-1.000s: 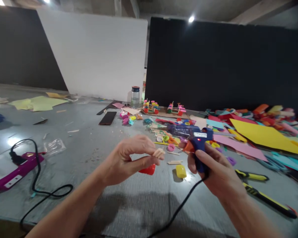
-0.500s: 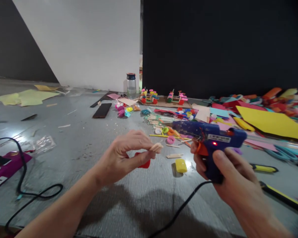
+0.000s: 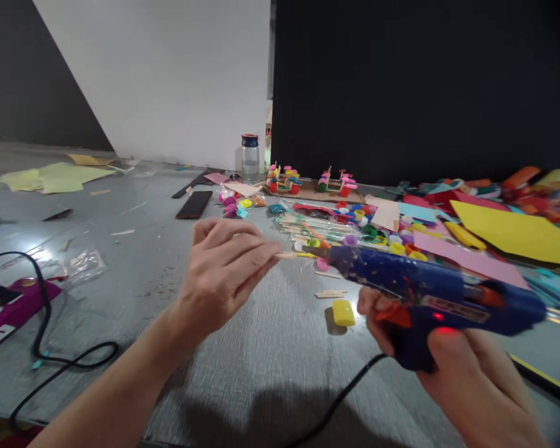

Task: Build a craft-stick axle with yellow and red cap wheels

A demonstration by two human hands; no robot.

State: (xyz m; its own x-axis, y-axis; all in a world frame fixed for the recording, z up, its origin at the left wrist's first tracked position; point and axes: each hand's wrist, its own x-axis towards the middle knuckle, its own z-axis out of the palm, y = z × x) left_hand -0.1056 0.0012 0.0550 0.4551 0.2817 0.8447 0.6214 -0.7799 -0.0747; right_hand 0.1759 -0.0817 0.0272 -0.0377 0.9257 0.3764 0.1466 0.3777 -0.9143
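Note:
My left hand (image 3: 221,270) is raised over the grey table (image 3: 261,367), its fingers pinched on a small pale wooden stick (image 3: 287,255) that points right. My right hand (image 3: 452,367) grips a blue hot glue gun (image 3: 429,292) with an orange trigger and a lit red lamp. The gun's nozzle points left and sits right beside the stick's end. Its black cord (image 3: 340,398) trails down toward the table's near edge. A yellow cap (image 3: 343,312) and a few loose sticks (image 3: 329,294) lie on the table below my hands.
Coloured caps, sticks and small cap-and-stick models (image 3: 284,180) crowd the middle back, beside a glass jar (image 3: 251,154). Foam sheets (image 3: 518,233) pile up at the right. A purple tool (image 3: 9,308) with a black cable (image 3: 51,354) lies at the left. A black phone (image 3: 194,204) lies further back.
My right hand has swung the glue gun round so that its nozzle now meets the stick. My left hand rose a little and turned the stick toward the nozzle.

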